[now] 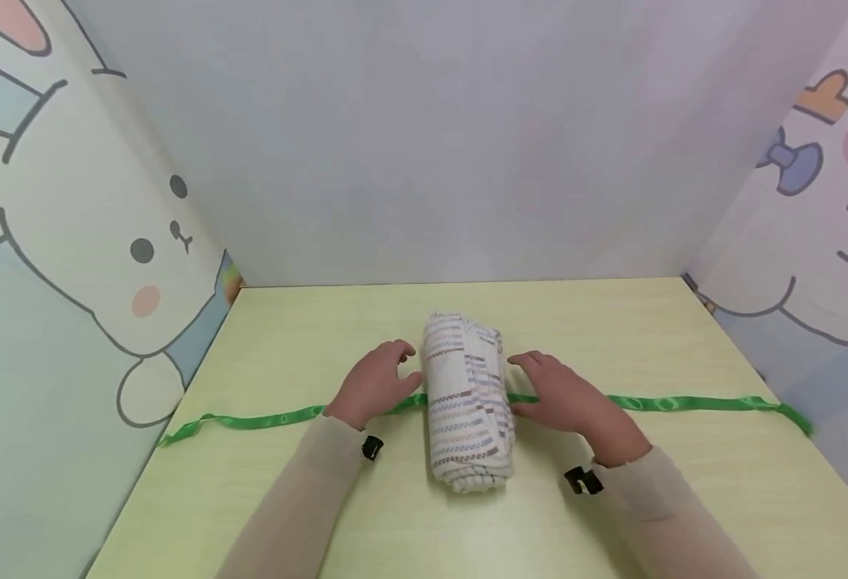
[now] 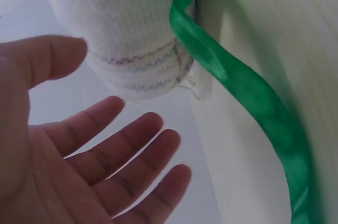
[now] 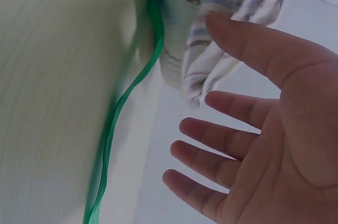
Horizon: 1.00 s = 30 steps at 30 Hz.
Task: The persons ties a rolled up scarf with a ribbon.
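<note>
1. A long, shiny green satin-like ribbon (image 1: 265, 420) runs crosswise over the pale yellow-green tabletop (image 1: 323, 322), passing beneath the roll; the weight above presumably pins its middle, leaving a tail free on either side.
2. The left hand (image 1: 376, 380) is relaxed and ungripping, thumb apart from the fingers, just beside the roll; its palm faces inward, perhaps to steady that flank; contact is unclear.
3. The white, striped, woven-cloth roll (image 1: 460, 402) lies lengthwise mid-table, across the ribbon; its folds look soft and slightly uneven, banded in muted brown, blue and pink.
4. The right hand (image 1: 561, 394) mirrors this, fingers spread, holding nothing.
</note>
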{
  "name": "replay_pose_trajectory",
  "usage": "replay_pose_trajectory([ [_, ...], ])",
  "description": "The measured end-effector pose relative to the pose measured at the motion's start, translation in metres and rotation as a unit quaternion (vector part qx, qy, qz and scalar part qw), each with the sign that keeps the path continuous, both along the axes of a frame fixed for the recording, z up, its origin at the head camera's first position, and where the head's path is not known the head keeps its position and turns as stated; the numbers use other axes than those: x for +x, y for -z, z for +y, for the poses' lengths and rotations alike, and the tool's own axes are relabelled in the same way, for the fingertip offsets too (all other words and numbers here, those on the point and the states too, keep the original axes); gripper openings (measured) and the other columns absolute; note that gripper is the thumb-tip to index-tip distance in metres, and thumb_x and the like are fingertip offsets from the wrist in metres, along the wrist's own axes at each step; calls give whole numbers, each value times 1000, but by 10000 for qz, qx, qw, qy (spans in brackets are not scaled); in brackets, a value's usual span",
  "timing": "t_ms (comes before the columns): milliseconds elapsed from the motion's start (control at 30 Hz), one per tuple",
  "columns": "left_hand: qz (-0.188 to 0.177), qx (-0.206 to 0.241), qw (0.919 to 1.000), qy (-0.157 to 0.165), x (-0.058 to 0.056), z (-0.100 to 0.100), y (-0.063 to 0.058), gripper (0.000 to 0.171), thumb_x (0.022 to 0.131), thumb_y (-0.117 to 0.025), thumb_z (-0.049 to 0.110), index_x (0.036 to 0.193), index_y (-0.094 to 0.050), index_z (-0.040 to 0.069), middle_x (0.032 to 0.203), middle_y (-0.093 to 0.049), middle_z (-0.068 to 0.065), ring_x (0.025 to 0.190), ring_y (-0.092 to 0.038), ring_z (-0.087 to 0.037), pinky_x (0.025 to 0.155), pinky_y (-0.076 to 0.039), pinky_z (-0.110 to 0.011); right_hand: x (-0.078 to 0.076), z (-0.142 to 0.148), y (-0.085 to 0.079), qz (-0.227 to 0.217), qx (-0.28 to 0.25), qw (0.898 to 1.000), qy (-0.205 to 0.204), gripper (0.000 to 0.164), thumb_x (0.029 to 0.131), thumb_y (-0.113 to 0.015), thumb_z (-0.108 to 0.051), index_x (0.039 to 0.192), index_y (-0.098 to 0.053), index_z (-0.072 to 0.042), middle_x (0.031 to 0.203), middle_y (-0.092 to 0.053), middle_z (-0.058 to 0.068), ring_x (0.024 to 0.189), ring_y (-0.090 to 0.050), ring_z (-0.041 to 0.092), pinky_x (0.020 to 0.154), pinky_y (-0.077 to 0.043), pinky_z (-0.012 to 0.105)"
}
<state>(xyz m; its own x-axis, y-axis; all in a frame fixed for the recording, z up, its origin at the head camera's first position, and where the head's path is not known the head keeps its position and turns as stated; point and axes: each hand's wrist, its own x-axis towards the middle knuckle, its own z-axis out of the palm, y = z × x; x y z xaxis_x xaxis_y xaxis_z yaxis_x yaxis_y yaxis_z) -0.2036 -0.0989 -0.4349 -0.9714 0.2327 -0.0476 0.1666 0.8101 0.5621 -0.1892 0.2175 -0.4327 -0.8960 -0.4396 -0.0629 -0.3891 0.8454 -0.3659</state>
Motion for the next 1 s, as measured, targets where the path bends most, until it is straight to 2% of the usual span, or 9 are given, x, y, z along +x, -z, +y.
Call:
replay_pose_trajectory([
  [133, 84, -396, 9990, 179, 5, -1, 0, 48, 97, -70, 35, 136, -60, 9, 131, -63, -10, 115, -62, -26, 93, -53, -45, -2, -2, 1, -190, -183, 9996, 67, 71, 92, -80, -29, 149, -46, -3, 151, -46, 21, 138, -43, 44, 106, -42, 60],
  [300, 14, -534, 9979, 363, 7, -3, 3, 49, 96, -73, 33, 135, -60, 7, 133, -61, -11, 117, -61, -27, 95, -52, -45, -4, -4, 2, -363, -201, 9991, 125, 69, 91, -81, -28, 146, -48, -2, 148, -48, 22, 136, -45, 44, 105, -44, 58],
  [467, -259, -586, 9967, 494, 5, -6, 9, 50, 93, -76, 29, 135, -60, 9, 130, -63, -10, 119, -60, -27, 98, -50, -45, -7, -5, 6, -478, -111, 9986, 209, 75, 87, -85, -23, 147, -46, 0, 146, -49, 24, 135, -46, 44, 104, -45, 58],
  [567, -450, -546, 9959, 559, 3, -8, 13, 51, 92, -77, 29, 136, -60, 10, 125, -64, -7, 115, -60, -25, 99, -50, -44, -11, -5, 9, -523, -39, 9984, 223, 76, 84, -87, -21, 145, -47, 0, 140, -52, 23, 129, -50, 42, 101, -48, 55],
  [700, -564, -485, 9950, 666, 1, -8, 17, 50, 91, -80, 27, 134, -61, 10, 114, -64, -4, 103, -59, -21, 92, -51, -42, -15, -5, 13, -659, 48, 9976, 218, 64, 82, -88, -19, 134, -55, -1, 122, -58, 16, 113, -55, 35, 92, -52, 51],
  [833, -644, -430, 9941, 766, 0, -8, 19, 48, 88, -82, 23, 130, -63, 11, 102, -61, -1, 92, -57, -19, 83, -51, -40, -19, -4, 17, -822, -20, 9962, 275, 52, 82, -88, -17, 123, -60, -2, 112, -59, 11, 103, -56, 30, 88, -52, 48],
  [1000, -702, -488, 9924, 882, -1, -8, 21, 39, 87, -82, 21, 122, -66, 13, 93, -61, 3, 86, -57, -17, 80, -50, -39, -24, -3, 21, -1043, -206, 9939, 281, 33, 85, -84, -14, 109, -63, -6, 98, -60, 5, 90, -56, 24, 80, -50, 44],
])
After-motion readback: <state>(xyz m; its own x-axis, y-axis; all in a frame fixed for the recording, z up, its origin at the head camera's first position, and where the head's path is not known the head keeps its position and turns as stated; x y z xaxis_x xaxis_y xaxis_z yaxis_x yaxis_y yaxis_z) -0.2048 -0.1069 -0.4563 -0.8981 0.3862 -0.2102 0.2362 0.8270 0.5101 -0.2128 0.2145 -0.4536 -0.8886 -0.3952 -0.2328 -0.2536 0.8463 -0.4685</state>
